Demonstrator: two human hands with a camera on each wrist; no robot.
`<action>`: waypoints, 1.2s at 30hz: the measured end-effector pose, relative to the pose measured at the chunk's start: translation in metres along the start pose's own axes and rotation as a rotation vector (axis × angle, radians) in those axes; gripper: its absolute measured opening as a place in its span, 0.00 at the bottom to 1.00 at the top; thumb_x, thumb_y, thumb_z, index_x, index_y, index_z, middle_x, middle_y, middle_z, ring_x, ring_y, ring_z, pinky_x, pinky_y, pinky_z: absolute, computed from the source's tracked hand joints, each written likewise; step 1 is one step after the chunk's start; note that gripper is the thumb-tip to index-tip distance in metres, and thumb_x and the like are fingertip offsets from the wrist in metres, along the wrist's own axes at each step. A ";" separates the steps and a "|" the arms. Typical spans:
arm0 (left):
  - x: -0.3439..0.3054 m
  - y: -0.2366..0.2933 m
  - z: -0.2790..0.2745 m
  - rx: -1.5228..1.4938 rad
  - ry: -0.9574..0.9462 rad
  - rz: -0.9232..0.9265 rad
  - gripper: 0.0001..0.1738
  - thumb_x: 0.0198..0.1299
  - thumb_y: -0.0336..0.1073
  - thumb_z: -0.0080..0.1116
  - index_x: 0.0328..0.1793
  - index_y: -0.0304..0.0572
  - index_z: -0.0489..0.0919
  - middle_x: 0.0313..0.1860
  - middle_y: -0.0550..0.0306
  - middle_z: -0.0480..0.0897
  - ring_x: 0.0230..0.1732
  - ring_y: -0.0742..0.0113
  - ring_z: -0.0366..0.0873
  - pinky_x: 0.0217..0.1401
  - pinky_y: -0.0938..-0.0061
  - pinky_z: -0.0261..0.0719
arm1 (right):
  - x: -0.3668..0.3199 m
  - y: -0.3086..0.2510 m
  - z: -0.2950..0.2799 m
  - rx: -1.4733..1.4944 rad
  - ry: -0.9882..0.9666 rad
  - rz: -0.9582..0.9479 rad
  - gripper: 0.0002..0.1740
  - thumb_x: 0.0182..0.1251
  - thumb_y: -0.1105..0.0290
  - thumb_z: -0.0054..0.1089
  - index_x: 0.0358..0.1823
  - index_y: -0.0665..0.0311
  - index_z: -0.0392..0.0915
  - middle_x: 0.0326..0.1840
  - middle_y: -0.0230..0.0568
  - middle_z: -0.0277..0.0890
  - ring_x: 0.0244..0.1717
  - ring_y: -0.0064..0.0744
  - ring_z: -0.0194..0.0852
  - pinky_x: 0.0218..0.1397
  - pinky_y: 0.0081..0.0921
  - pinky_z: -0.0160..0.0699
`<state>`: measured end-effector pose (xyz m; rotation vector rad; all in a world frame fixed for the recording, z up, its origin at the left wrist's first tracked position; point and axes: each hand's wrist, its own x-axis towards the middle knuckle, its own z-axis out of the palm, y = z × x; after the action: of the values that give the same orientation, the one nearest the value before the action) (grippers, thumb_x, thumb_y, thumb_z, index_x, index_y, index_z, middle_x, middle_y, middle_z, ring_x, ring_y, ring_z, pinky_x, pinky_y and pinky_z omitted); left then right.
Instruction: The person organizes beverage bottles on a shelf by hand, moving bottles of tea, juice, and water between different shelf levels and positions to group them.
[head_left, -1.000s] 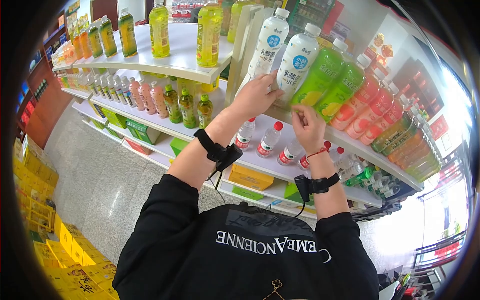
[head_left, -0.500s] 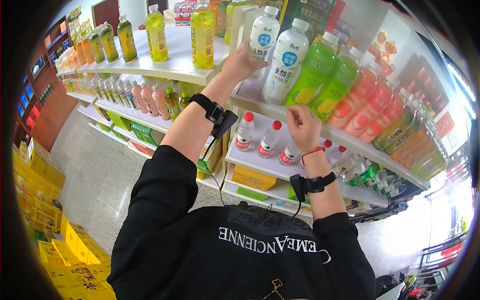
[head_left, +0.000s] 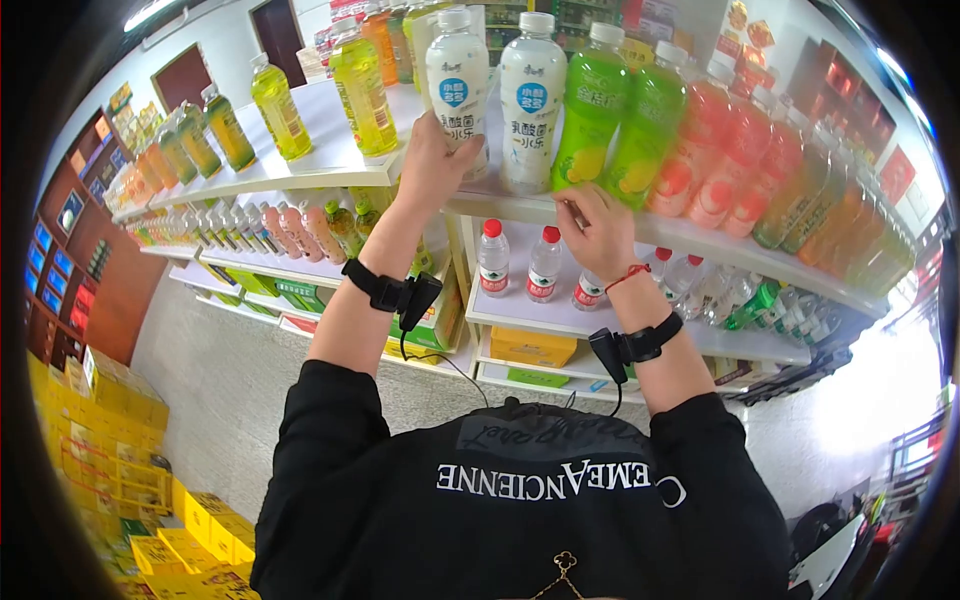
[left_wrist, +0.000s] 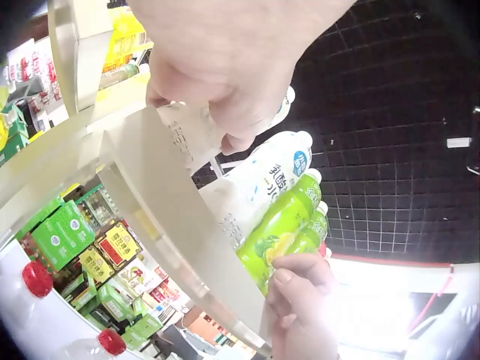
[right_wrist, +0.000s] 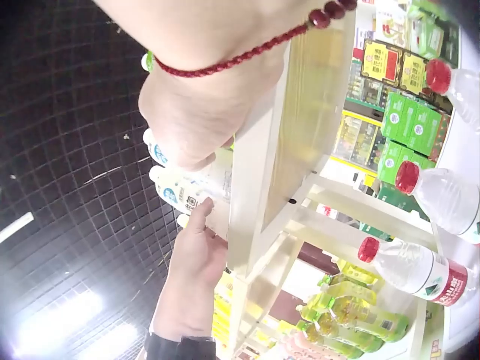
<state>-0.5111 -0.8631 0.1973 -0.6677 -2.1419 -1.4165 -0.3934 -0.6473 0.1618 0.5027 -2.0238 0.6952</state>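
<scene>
My left hand (head_left: 436,165) grips the lower part of the leftmost white bottle (head_left: 457,85), its thumb across the front and its fingers at the left side. That bottle stands upright on the top shelf, its base partly hidden by the hand. Beside it on the right is a second white bottle (head_left: 530,100) with a blue round label. My right hand (head_left: 598,235) is at the shelf's front edge, below the green bottles (head_left: 592,110), with loosely bent fingers and nothing held. In the right wrist view the left thumb presses the white bottle (right_wrist: 180,193).
Pink bottles (head_left: 735,150) and darker tea bottles continue along the top shelf (head_left: 680,228) to the right. Red-capped water bottles (head_left: 543,265) stand one shelf lower. On the left a curved shelf (head_left: 250,180) carries yellow drink bottles (head_left: 363,90). Yellow cartons (head_left: 120,400) are stacked at far left.
My left hand has gone from the front of the two white bottles to the left side of the leftmost one. The right hand stays by the shelf edge. The head view has swung left.
</scene>
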 end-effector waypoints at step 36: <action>-0.020 -0.002 0.024 0.181 0.064 0.102 0.60 0.39 0.42 0.81 0.73 0.24 0.55 0.64 0.32 0.68 0.66 0.38 0.65 0.70 0.56 0.63 | -0.003 -0.001 -0.006 -0.123 -0.133 -0.077 0.13 0.58 0.68 0.61 0.46 0.55 0.83 0.31 0.38 0.73 0.37 0.41 0.77 0.40 0.37 0.78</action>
<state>-0.5003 -0.8439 0.1744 -0.6441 -2.1226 -1.1592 -0.3872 -0.6441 0.1622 0.5641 -2.1439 0.4982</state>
